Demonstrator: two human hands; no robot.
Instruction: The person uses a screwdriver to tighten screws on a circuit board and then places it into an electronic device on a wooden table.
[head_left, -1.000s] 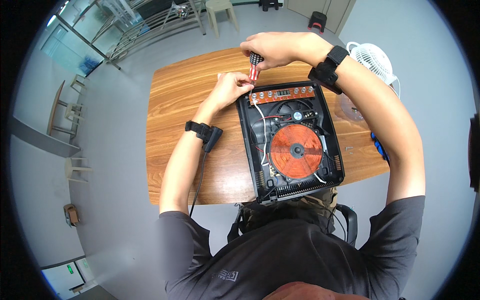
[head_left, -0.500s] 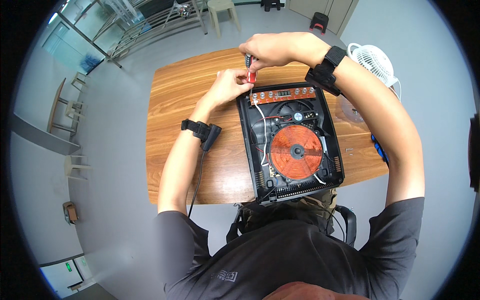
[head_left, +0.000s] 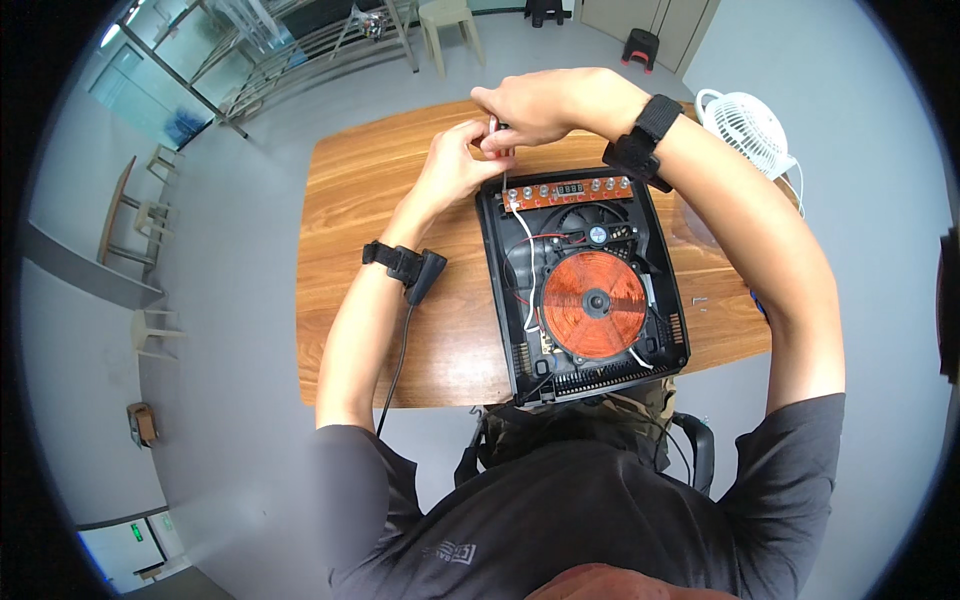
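An opened induction cooker, its black housing (head_left: pixel 497 290) with the top off, lies on the table. Inside are a round copper coil (head_left: pixel 566 312), a brown control board (head_left: pixel 530 199) along the far edge, and a white cable (head_left: pixel 531 262). At the board's far left corner stands a screwdriver (head_left: pixel 504 182), its thin shaft pointing down and its handle mostly hidden by fingers. My right hand (head_left: pixel 535 108) is closed around the handle from above. Lower down, my left hand (head_left: pixel 452 165) pinches the screwdriver with thumb and fingers. Where the tip sits is too small to tell.
The wooden table (head_left: pixel 350 200) carries the cooker. A white fan (head_left: pixel 748 130) stands at the far right. Small metal pieces (head_left: pixel 699 300) lie right of the housing. A black cord (head_left: pixel 398 355) trails from my left wrist device (head_left: pixel 405 265). My right forearm covers part of the table.
My right hand has turned slightly on the screwdriver, and its fingers now cover most of the red handle. My left fingers have shifted a little; the cooker stays in place.
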